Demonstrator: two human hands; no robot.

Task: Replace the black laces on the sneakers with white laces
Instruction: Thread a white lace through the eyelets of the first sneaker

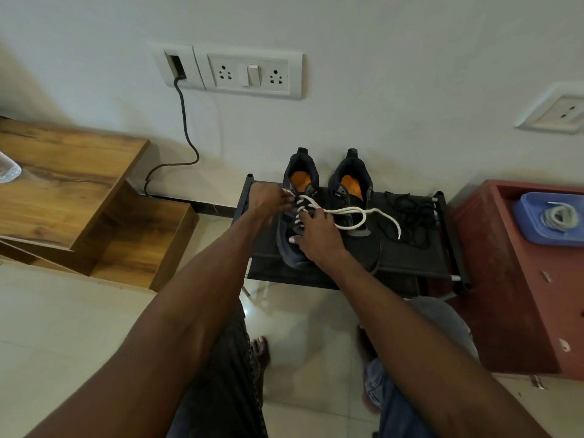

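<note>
Two dark sneakers with orange insoles stand side by side on a low black rack (410, 267) against the wall, heels toward the wall. The left sneaker (292, 251) carries a white lace (350, 211) threaded through several eyelets; the free end of this lace loops across the tongue area of the right sneaker (363, 245) and ends on the rack surface just beside that shoe. The left hand (268, 199) is positioned at the upper eyelets of the left sneaker, with its fingers curled and pinching the white lace near the collar. The right hand (316, 232) rests on the middle of the left sneaker, thumb on the toe side and fingers spread over the lacing; whether these fingers grip the lace or only press the shoe cannot be determined. A tangle of removed black laces (410, 216) lies on the rack to the right of the right sneaker, apart from both hands. To the right of the rack stands a red cabinet (505, 279), on which a blue tray (531, 229) holds a coiled light-coloured lace (559, 218). A wooden stepped unit (79, 184) stands at the left. A switch-and-socket panel (249, 72) is mounted on the wall above, with a dark cable (185, 121) hanging from it down to floor level.
</note>
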